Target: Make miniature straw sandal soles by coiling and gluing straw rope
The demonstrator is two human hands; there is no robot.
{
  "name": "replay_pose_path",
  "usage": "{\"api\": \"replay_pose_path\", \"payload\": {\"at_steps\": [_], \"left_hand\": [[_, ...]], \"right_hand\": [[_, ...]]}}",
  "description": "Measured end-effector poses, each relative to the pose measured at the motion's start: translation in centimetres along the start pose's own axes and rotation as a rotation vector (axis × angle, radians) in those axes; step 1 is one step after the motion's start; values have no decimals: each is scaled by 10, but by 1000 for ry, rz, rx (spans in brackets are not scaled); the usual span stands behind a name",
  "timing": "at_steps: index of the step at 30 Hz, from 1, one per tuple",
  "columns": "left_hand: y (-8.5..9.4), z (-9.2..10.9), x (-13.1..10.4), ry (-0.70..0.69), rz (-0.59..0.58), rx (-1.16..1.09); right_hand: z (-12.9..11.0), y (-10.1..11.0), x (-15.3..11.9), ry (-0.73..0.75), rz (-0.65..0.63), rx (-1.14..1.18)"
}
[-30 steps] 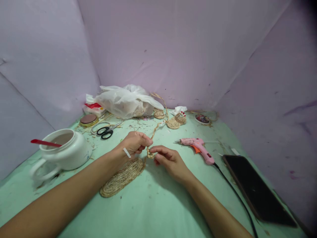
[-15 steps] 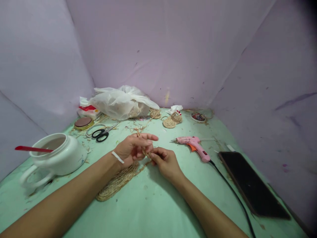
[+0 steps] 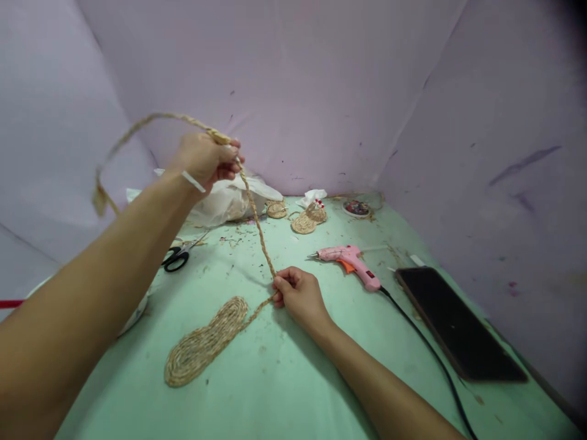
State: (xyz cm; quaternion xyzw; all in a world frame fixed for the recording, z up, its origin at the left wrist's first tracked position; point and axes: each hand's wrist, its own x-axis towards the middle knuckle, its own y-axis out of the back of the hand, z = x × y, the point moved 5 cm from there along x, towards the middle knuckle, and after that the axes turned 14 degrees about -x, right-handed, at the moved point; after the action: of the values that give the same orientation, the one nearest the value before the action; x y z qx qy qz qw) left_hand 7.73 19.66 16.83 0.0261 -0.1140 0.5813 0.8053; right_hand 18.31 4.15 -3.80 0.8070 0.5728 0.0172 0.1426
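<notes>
Lilac walls (image 3: 321, 73) frame a green worktop (image 3: 275, 379), where a coiled fiber mat (image 3: 206, 345) lies, its long axis slanting away to the right; a raised left hand (image 3: 206, 159) pinches its braided cord (image 3: 257, 223), clasped lower down by the nearer right hand (image 3: 302, 299), right of the mat, with a pink glue gun (image 3: 367, 272) farther right.

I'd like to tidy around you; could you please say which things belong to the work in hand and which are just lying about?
In use: braided cord, coiled piece; probably glue gun, scissors.
Lying about, seemingly: phone, plastic bag, crumpled tissue.
</notes>
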Motion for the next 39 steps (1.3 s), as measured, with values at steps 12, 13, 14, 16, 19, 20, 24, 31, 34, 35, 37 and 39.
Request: {"api": "replay_pose_path", "payload": {"at_steps": [12, 13, 14, 16, 19, 20, 24, 31, 34, 35, 37, 39], "left_hand": [[13, -64, -136, 147, -296, 1156], [22, -71, -157, 195, -336, 1218], [30, -77, -174, 235, -361, 1248], [42, -87, -197, 264, -398, 1249], [53, -97, -209, 254, -381, 1215], [56, -100, -210, 258, -370, 1205], [58, -106, -211, 283, -373, 1147], [53, -114, -214, 266, -352, 1085], [51, -118, -214, 229, -344, 1064], [51, -119, -215, 220, -340, 1056], [52, -119, -215, 213, -335, 1043], [52, -119, -215, 216, -331, 1041]], "right_hand": [[-3, 6, 2, -19, 25, -157], [-4, 11, -1, -17, 39, -192], [-5, 16, -4, -18, 61, -228], [-10, 31, -14, 0, 149, -340], [-31, 52, -38, 193, 407, -686], [-39, 53, -47, 321, 451, -752], [-54, 24, -69, 824, 250, -802], [-38, -14, -58, 954, -39, -924], [-37, -13, -58, 974, -26, -983], [-38, -13, -59, 986, -22, -1006], [-39, -12, -61, 1005, -27, -1045], [-40, -13, -63, 1009, -41, -1076]]}}
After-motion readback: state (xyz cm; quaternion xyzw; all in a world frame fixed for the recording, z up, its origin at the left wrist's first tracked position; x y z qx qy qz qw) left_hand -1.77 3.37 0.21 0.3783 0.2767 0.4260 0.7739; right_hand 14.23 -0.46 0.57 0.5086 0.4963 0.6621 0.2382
